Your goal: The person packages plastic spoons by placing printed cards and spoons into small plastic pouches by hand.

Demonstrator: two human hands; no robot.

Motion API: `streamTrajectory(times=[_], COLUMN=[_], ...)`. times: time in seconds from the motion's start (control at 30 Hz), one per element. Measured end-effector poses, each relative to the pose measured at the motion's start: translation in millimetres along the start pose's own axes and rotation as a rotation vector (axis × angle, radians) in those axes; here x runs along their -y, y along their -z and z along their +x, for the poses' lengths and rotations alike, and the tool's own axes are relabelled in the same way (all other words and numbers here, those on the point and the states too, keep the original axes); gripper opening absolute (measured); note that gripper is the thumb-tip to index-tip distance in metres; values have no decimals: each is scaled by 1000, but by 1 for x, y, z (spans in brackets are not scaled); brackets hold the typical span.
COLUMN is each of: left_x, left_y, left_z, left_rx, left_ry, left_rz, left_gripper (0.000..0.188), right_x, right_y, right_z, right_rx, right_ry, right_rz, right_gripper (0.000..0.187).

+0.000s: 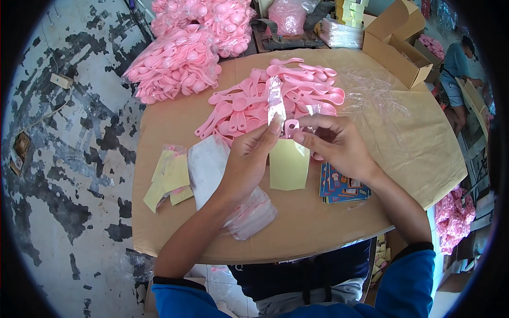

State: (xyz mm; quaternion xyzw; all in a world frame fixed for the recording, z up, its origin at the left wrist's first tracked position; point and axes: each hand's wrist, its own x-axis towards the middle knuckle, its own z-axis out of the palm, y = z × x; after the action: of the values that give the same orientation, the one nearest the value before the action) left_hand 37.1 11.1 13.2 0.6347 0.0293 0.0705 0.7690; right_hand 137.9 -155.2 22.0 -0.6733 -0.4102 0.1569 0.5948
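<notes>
Near tabletop [305,220] open between clear bags [252,214] and blue cards [339,186]; pink spoons [241,103] block far middle.

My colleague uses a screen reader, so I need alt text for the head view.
A person's left hand pinches shiny clear plastic while the right hand holds a pink handle with a hole, above a brown table. Pink spoons lie heaped beyond; nearer are yellow cards, plastic bags and blue printed cards.

One wide fisheye view from head height, steeply downward over the nearby brown table [424,159].
</notes>
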Motion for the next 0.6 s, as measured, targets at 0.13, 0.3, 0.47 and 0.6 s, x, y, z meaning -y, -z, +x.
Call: streamTrajectory(times=[0.13, 0.3, 0.47, 0.6], left_x=[-2, 4, -7, -7], left_y=[-3, -3, -17, 1], left_z=[-1, -2, -4, -1], left_rx=[-30, -20, -79, 37], left_ry=[-76, -185, -202, -157], left_rz=[51, 198, 91, 154], left_gripper=[39, 47, 45, 37], right_x=[-5, 7, 7, -4], right_y=[0, 12, 7, 15], right_z=[-1, 1, -1, 2], right_rx=[-32, 136, 13, -22], right_ry=[95, 56, 66, 152], right_rz=[90, 54, 72, 38], right_gripper=[25, 28, 22, 19])
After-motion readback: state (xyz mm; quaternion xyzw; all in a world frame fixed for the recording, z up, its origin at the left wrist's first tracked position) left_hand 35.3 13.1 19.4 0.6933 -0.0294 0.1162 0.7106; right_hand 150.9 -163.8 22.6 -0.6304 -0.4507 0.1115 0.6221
